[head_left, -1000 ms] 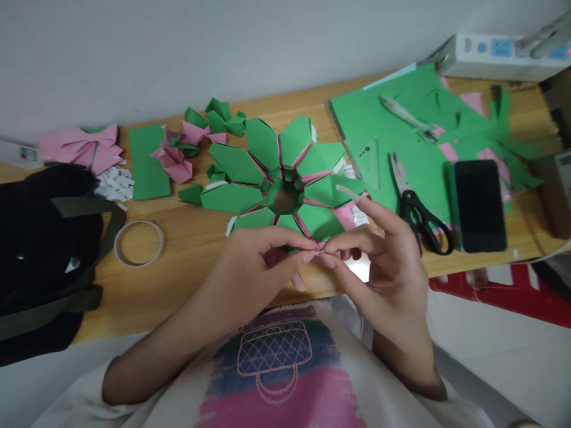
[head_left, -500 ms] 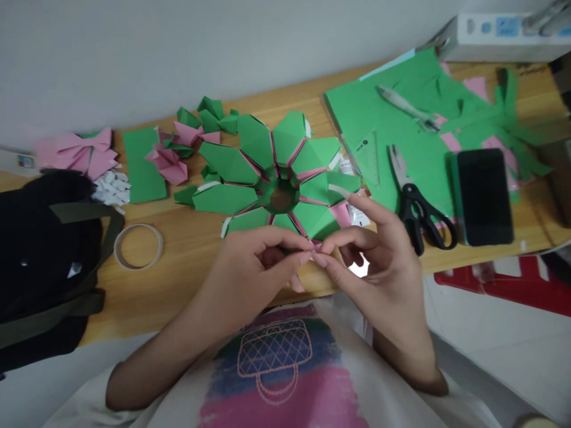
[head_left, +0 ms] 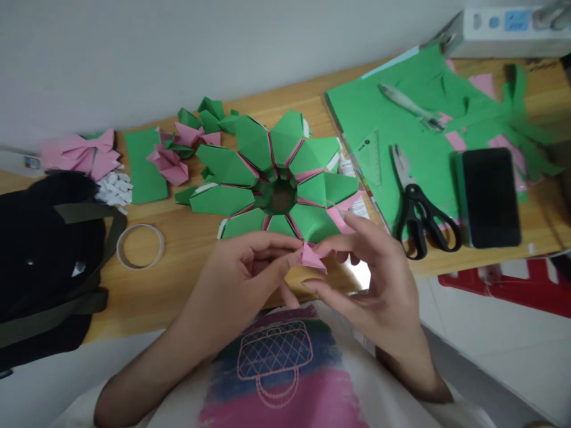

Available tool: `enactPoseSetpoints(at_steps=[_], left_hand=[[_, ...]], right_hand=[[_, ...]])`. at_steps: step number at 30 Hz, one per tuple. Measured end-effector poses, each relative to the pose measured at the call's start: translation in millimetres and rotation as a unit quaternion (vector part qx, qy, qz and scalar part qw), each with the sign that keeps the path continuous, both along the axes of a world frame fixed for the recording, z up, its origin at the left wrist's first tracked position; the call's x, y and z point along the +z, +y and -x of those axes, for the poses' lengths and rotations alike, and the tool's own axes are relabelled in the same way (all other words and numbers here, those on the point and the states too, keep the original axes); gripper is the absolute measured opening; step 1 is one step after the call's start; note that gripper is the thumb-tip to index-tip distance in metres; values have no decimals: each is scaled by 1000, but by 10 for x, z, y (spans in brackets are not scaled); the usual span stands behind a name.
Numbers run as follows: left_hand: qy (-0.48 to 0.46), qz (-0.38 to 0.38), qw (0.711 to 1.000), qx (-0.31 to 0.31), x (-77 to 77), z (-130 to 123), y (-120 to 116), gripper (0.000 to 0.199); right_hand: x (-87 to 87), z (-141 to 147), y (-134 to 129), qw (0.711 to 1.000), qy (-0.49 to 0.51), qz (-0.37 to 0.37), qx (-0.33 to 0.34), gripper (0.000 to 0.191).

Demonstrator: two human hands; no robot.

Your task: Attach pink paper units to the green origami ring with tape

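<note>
A ring-shaped folded paper flower (head_left: 252, 139), green petals with pink layers between them, lies on the table in front of me. At its near edge a small pink paper flap (head_left: 313, 259) sticks out toward me. My left hand (head_left: 247, 267) pinches that flap between thumb and fingers. My right hand (head_left: 377, 273) is beside it, its index fingertip touching the flap while the thumb stands apart below. My hands hide part of the nearest petals.
Scissors (head_left: 417, 208), a phone (head_left: 489, 199), a pen (head_left: 408, 107) and a set square (head_left: 369, 157) lie on the right over green sheets (head_left: 352, 107). On the left are a tape roll (head_left: 140, 246), folded pink pieces (head_left: 169, 163), white paper bits (head_left: 113, 189) and a black bag (head_left: 40, 249).
My right thumb has come away from the pink flap and dropped lower, so the right hand has opened. The flap now shows plainly. The left hand keeps its pinch.
</note>
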State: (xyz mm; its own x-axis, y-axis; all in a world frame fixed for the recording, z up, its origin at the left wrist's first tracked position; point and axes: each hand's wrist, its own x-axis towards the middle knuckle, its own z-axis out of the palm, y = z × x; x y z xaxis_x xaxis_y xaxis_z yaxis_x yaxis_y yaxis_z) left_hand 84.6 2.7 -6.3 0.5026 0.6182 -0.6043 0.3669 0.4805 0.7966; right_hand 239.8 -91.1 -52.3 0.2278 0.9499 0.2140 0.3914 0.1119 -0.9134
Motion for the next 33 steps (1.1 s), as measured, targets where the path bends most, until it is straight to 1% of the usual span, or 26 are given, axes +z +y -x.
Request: enactPoseSetpoints(at_steps=[3, 6, 8, 10, 13, 15, 20, 25, 33], left_hand=[[31, -18, 999, 20, 19, 56, -26, 16], [64, -31, 997, 7, 24, 81, -21, 17], [64, -12, 998, -12, 15, 74, -4, 19], [49, 24, 998, -20, -2, 55, 20, 20], [10, 91, 995, -26, -28, 20, 56, 21], [-12, 119, 993, -22, -38, 0, 72, 20], [-24, 131, 991, -11, -20, -48, 94, 20], [-11, 144, 989, -25, 16, -96, 116, 26], [-24, 159, 986, -36, -11, -105, 138, 20]], right_hand=[[-45, -1, -31, 998, -52, -34, 1, 77], [-71, 37, -42, 996, -63, -68, -19, 77], [-79, 72, -47, 995, -62, -73, -35, 76], [-88, 105, -54, 995, -64, -62, -47, 76], [-114, 132, -69, 996, -53, -52, -43, 78], [-137, 134, -78, 997, -42, -54, -41, 80], [-157, 120, -86, 998, -21, -55, -39, 80], [-143, 106, -92, 998, -14, -47, -33, 78], [-118, 116, -68, 996, -23, -73, -39, 78]])
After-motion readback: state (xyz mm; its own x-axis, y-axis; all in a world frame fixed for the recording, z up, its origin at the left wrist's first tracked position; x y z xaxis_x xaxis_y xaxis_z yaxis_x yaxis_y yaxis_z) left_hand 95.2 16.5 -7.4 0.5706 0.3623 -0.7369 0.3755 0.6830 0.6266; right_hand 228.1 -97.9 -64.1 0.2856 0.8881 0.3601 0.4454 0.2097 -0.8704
